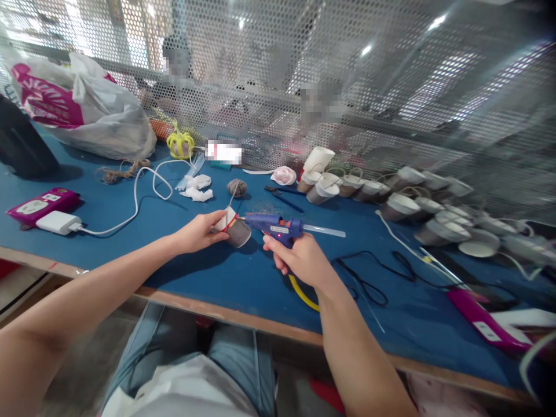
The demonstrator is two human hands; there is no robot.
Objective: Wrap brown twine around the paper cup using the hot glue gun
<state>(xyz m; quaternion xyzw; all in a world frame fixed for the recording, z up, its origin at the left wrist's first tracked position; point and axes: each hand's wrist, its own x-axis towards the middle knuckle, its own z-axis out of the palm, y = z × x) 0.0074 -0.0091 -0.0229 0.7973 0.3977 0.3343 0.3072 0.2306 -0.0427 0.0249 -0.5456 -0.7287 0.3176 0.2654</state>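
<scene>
My left hand (202, 233) is closed around a small paper cup (238, 233), tipped on its side, its lower part grey and its upper part white with a red line. In my right hand (295, 255) is a blue glue gun (278, 227), a clear glue stick (324, 230) poking out of its back. The gun's nozzle meets or nearly meets the cup near the red line; I cannot tell whether it touches. From the cup a strand of grey yarn runs up to a yarn ball (237, 187) just behind.
Many grey-and-white cups (402, 205) stand at the right. Behind the gun lie pliers (284, 197). A purple power strip (43, 205) with a white charger sits left, another power strip (486, 321) right. Black cable (365, 278) crosses the table. A plastic bag (87, 110) fills the back left.
</scene>
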